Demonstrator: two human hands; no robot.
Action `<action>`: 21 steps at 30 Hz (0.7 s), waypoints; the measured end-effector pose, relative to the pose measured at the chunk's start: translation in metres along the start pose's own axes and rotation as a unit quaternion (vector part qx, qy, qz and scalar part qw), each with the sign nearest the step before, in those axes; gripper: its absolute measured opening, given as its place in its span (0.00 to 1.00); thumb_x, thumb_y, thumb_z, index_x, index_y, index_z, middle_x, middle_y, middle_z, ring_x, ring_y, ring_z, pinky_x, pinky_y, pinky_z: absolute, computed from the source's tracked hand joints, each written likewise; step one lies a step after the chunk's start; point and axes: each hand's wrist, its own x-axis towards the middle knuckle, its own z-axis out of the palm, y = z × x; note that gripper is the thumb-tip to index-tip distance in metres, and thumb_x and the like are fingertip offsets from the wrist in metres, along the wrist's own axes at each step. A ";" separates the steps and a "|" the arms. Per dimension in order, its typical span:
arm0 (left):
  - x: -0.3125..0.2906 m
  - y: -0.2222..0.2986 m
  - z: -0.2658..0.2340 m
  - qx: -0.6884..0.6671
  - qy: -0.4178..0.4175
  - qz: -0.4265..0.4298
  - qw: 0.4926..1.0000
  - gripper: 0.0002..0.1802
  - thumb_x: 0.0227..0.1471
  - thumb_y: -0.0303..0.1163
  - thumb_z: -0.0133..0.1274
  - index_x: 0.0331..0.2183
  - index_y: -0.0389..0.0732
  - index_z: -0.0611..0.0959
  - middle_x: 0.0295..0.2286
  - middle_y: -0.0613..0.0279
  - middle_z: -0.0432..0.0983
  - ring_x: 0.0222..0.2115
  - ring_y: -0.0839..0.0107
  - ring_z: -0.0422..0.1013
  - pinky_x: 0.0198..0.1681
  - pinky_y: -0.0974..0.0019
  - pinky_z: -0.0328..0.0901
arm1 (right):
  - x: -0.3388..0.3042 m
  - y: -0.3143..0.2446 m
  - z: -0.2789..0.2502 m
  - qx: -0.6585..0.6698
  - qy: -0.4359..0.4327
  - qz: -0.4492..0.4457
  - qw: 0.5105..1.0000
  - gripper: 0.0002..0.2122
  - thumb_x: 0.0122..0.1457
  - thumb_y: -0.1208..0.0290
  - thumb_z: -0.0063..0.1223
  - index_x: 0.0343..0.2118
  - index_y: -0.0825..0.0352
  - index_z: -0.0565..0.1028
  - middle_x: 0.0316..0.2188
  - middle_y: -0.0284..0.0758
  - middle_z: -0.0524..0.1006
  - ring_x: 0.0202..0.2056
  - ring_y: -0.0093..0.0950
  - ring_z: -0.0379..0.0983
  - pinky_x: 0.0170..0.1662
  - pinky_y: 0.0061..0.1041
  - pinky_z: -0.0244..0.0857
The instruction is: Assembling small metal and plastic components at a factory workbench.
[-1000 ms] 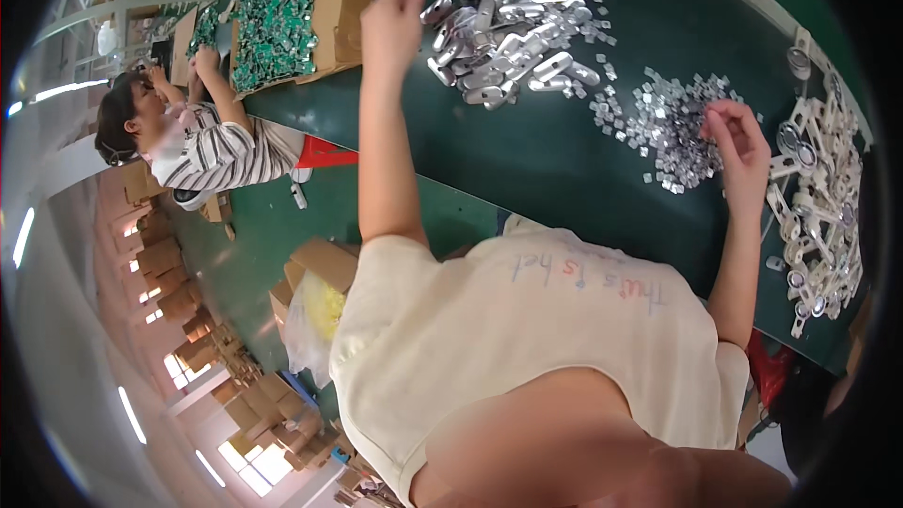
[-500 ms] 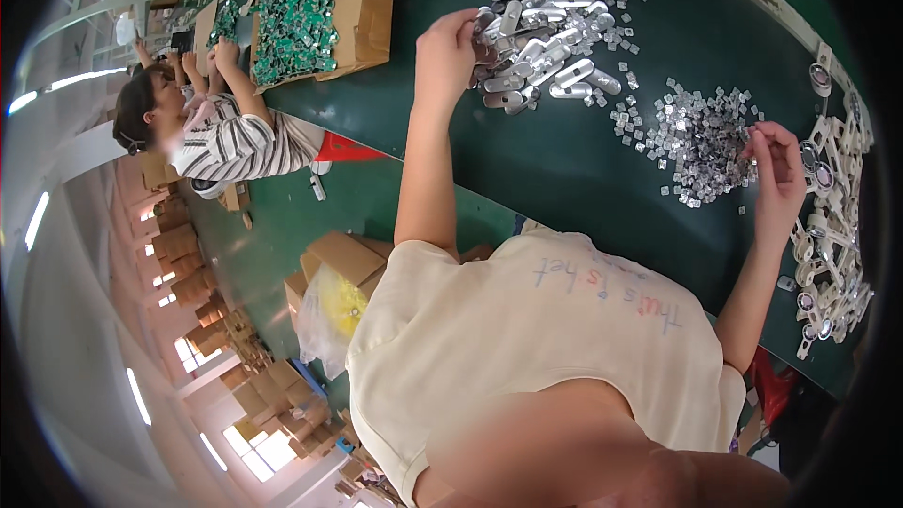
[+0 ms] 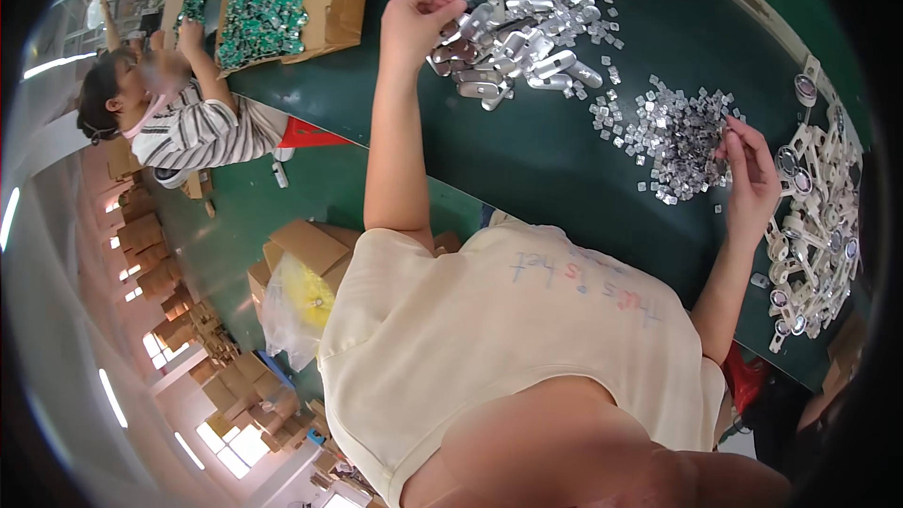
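– What do we have under everything here?

– We have a smooth dark green table [image 3: 527, 155], its near edge running slantwise across our view

– And what do we see lying on it?

– Toward the far side we see a heap of long round-ended silver metal casings [image 3: 553, 64]. Small square shiny silvery pieces [image 3: 679, 136] are strewn along its right, and more of them form a second heap farther right

– And at the two ends?

– On our right, a pile of off-white slender pieces with round shiny discs [image 3: 818, 226]; on our left, an open brown cardboard box [image 3: 339, 0]
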 end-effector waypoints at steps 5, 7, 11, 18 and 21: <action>-0.026 0.035 0.022 -0.079 0.093 0.095 0.988 0.07 0.44 0.23 0.57 0.30 0.36 0.79 0.24 0.64 0.75 0.25 0.79 0.69 0.29 0.77 0.64 | -0.002 -0.016 0.007 0.026 0.008 0.015 1.000 0.09 0.55 0.81 0.49 0.40 0.74 0.73 0.29 0.32 0.72 0.29 0.17 0.67 0.34 0.14 0.61; -0.043 0.057 0.044 -0.249 -0.023 0.086 0.964 0.10 0.46 0.20 0.54 0.34 0.33 0.75 0.27 0.59 0.75 0.25 0.74 0.72 0.30 0.74 0.68 | -0.007 -0.026 0.008 0.040 -0.012 0.017 0.999 0.10 0.54 0.82 0.48 0.40 0.74 0.72 0.29 0.33 0.73 0.28 0.18 0.67 0.33 0.16 0.63; -0.077 0.098 0.073 -0.400 -0.197 0.052 0.894 0.14 0.48 0.16 0.47 0.40 0.29 0.72 0.29 0.53 0.74 0.30 0.65 0.74 0.32 0.66 0.72 | -0.011 -0.063 0.027 0.141 -0.075 0.032 0.987 0.10 0.54 0.84 0.47 0.40 0.75 0.72 0.30 0.37 0.75 0.27 0.20 0.69 0.33 0.16 0.63; -0.090 0.107 0.113 -0.384 -0.248 0.136 0.879 0.11 0.49 0.16 0.47 0.38 0.32 0.73 0.33 0.52 0.72 0.33 0.65 0.72 0.33 0.62 0.72 | -0.004 -0.074 0.043 0.263 -0.093 0.037 0.959 0.11 0.54 0.82 0.49 0.40 0.76 0.71 0.30 0.39 0.75 0.28 0.21 0.71 0.31 0.17 0.65; -0.086 0.107 0.120 -0.301 -0.282 0.204 0.888 0.09 0.53 0.19 0.44 0.38 0.33 0.70 0.39 0.47 0.67 0.31 0.65 0.71 0.33 0.63 0.71 | -0.008 -0.074 0.034 0.270 -0.091 0.030 0.958 0.10 0.53 0.82 0.49 0.39 0.76 0.71 0.31 0.39 0.76 0.28 0.21 0.71 0.31 0.17 0.65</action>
